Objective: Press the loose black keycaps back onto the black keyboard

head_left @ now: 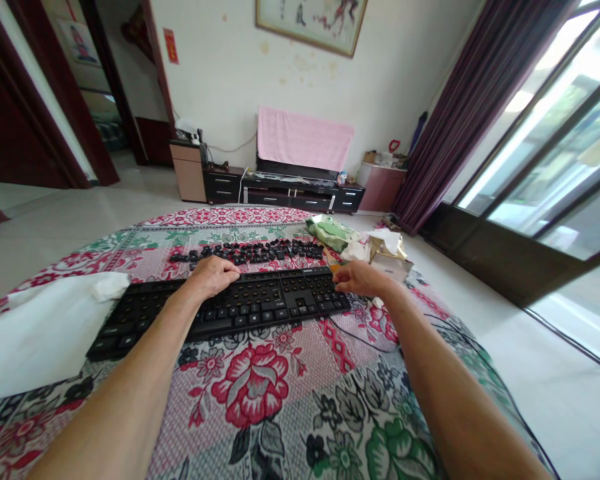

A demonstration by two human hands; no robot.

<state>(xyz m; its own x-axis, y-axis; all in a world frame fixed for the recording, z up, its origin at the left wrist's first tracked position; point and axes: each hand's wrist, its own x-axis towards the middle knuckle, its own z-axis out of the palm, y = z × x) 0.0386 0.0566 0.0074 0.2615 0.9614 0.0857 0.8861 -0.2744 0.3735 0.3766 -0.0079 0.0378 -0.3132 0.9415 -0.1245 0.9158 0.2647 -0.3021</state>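
A black keyboard [260, 293] lies across the cloth. Many of its keycaps are off, while the lower rows and part of the left end still carry theirs. My left hand [213, 275] is closed, its fingertips together at the keyboard's back edge; what they grip is hidden. Over the right end, at the number pad, my right hand [359, 278] is closed in a pinch. A small orange piece shows beside its fingertips, too unclear to name. Loose black keycaps [280, 250] lie in a long heap just behind the keyboard.
A floral tablecloth [253, 387] covers the table. White paper [35, 340] with a crumpled tissue [110, 287] lies left. Green packaging [333, 232], more tissue and an open box [390, 257] are at the back right. A black cable [360, 341] runs rightward from the keyboard.
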